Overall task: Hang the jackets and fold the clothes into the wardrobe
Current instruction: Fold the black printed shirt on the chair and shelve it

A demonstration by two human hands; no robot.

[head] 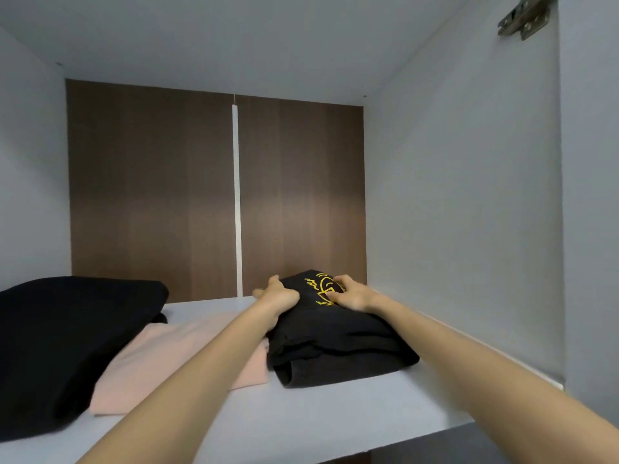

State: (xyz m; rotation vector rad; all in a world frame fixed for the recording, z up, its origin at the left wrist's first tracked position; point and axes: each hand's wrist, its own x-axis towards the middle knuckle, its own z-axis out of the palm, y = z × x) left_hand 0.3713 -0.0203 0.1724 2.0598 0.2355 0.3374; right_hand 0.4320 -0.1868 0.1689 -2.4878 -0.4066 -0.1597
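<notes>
Two hands hold a folded black shirt on a shelf.
Left hand grips its left edge; right hand curls on the yellow print. A pink top lies just left of the left fingers, a black pile beyond.

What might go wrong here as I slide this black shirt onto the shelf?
1. The shirt lies against the pink top; pushing further may drag and rumple that top's edge.
2. The left hand and right hand grip only its far end, so the loose front folds near the shelf edge may slump open on release.
</notes>
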